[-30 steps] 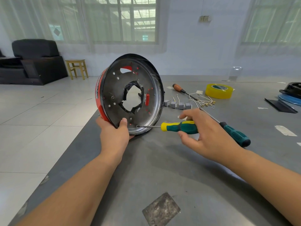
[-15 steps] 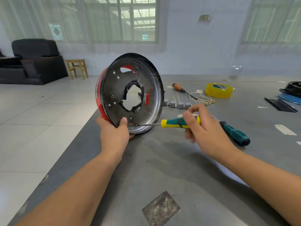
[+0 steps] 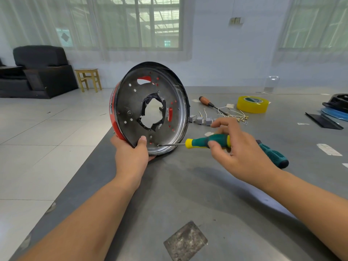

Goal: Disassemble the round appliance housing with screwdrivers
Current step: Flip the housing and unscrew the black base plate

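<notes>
Screw work at the lower rim of the round red-and-black metal appliance housing, stood on edge at the grey table's left edge.

Left hand grips its bottom rim, thumb inside, prob. to stop it rolling. Right hand pinches the green-yellow screwdriver, tip in a low screw, likely for twisting. Spare teal driver lies just right of the housing.

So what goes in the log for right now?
left hand: holds round black-and-red metal housing on edge | right hand: pinches green-yellow-handled screwdriver | tip: at plate's lower rim
</notes>
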